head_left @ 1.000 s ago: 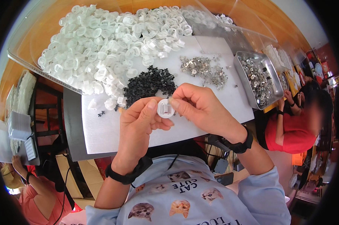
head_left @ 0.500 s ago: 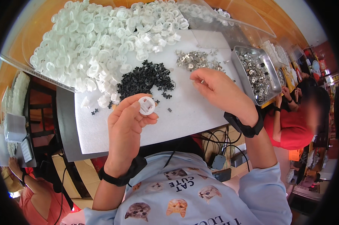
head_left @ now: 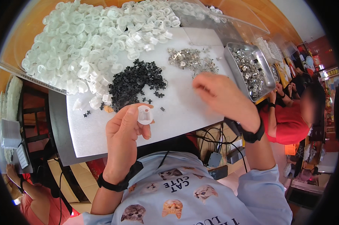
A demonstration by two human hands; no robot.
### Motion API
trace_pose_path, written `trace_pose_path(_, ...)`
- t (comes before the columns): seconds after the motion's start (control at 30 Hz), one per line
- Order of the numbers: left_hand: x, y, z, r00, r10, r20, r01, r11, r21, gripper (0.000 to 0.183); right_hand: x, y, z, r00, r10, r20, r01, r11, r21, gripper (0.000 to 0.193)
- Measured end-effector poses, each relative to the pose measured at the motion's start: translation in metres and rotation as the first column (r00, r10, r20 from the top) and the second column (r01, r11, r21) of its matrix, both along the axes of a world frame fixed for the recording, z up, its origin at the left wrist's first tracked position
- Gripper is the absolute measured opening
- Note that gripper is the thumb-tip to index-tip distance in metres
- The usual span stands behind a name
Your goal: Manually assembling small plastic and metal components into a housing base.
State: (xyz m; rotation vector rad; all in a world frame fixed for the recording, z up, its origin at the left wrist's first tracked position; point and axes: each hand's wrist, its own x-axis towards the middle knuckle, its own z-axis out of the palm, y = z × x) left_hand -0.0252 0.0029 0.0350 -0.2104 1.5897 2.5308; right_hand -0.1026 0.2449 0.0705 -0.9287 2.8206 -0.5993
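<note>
Between the thumb and fingers of my left hand is a round white plastic part with a raised square centre, its face turned up. Just beyond that hand lies a heap of small black cross-shaped pieces. My right hand, a little blurred, hovers over the right of the white mat, its thumb and fingers curled together. Whatever its fingertips hold is hidden or too small to make out. Closest to it is a scatter of small metal pieces.
A big pile of translucent white round parts covers the far left. At right stands a metal tray of small metal pieces. One small grey piece lies on the mat. Co-workers sit on the right and at the lower left.
My right hand has come slightly nearer to me, its fingers more curled and blurred. My left hand still holds the white part, now tilted a little differently. The whole view has shifted slightly.
</note>
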Motion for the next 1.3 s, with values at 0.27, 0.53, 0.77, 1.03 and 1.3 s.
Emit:
trace_pose_path(0.27, -0.002, 0.011, -0.002, 0.998, -0.064, 0.017, 0.065, 0.995, -0.077, 0.037, -0.003, 0.017, -0.002, 0.971, -0.234, -0.053, 0.235, 0.972, 0.009, 0.013)
trace_pose_path(0.53, 0.000, 0.016, -0.004, 0.999, -0.046, 0.016, 0.047, 0.997, -0.063, 0.037, -0.013, 0.004, -0.015, 0.969, -0.237, -0.067, 0.242, 0.968, 0.067, 0.007)
trace_pose_path(0.77, 0.000, 0.014, -0.008, 0.998, -0.056, 0.010, 0.056, 0.997, -0.053, 0.036, -0.013, 0.001, -0.020, 0.964, -0.221, -0.146, 0.236, 0.966, 0.101, 0.009)
trace_pose_path(1.03, 0.001, 0.011, -0.012, 0.998, -0.060, -0.007, 0.059, 0.997, -0.045, 0.036, -0.011, -0.005, -0.016, 0.963, -0.216, -0.163, 0.237, 0.963, 0.126, 0.009)
trace_pose_path(1.3, 0.002, 0.010, -0.013, 0.999, -0.049, -0.002, 0.049, 0.999, -0.010, 0.036, -0.012, -0.010, -0.018, 0.961, -0.199, -0.193, 0.227, 0.964, 0.136, 0.010)
